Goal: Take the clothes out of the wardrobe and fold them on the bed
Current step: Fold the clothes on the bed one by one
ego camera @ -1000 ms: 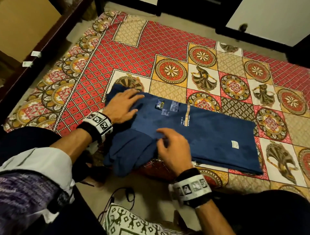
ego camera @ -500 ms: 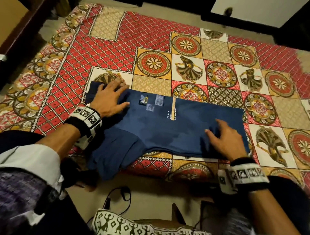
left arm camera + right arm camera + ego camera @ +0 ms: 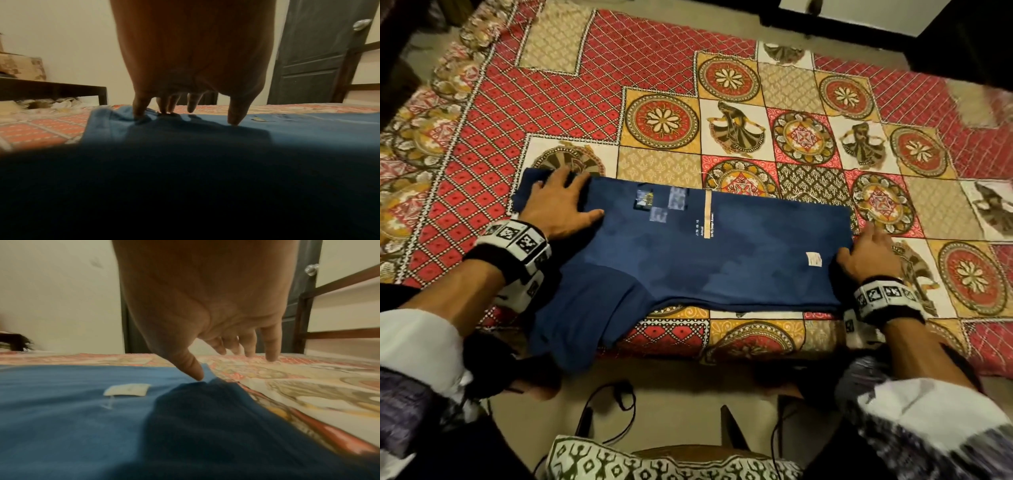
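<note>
At the left, the left hand lies flat with fingers spread, pressing the collar end of the blue shirt, which is spread lengthwise on the patterned bedspread near the bed's front edge, 1 sleeve drooping over that edge. The cloth looks light, soft and limp, so it should crease wherever it is pressed and slide easily; the hem corners seem the best places to take hold. At the right, the right hand is open at the hem, thumb touching the shirt and fingers reaching onto the bedspread, gripping nothing.
</note>
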`<state>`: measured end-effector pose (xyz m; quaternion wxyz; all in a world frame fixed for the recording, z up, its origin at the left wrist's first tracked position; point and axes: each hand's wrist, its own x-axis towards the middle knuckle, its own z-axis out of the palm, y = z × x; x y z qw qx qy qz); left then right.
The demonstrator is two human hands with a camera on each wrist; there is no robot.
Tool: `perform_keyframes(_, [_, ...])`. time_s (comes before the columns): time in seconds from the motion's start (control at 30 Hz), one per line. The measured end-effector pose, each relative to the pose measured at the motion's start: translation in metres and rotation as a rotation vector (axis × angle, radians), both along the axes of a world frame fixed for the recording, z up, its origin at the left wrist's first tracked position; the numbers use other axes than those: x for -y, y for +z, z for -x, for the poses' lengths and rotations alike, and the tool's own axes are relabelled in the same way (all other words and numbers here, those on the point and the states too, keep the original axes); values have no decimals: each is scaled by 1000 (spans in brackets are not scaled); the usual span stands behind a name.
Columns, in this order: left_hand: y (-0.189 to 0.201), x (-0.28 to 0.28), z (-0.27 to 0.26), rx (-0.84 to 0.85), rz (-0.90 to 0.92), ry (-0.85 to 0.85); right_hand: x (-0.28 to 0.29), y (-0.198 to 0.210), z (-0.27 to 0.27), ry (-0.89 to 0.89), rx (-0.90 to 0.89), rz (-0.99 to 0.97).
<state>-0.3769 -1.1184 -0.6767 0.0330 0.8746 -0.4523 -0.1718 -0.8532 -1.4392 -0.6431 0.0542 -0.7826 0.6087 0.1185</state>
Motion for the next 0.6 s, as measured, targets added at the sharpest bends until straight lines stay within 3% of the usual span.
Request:
perform_keyframes(0.13, [8,0,12,-17,46,-249,-19,-15,-18,261,43,-103])
perform_keyframes(0.23, [9,-13,5,-56,-63,-173,-31,-16,-12,114,-46,-147])
perform_keyframes(0.33, [20,-18,-2,-70,-28,-133,-55,0,-15,106,58,-46])
perform_keyframes(0.4, [32,-18,-3,-100,39,-154,-90,12,-33,278,289,58])
perform_keyframes(0.5, [52,-16,6,-186,247,-159,-170,33,-80,566,634,18])
perform_keyframes(0.6, [58,-14,10,-338,229,-98,-248,31,-129,915,714,-93])
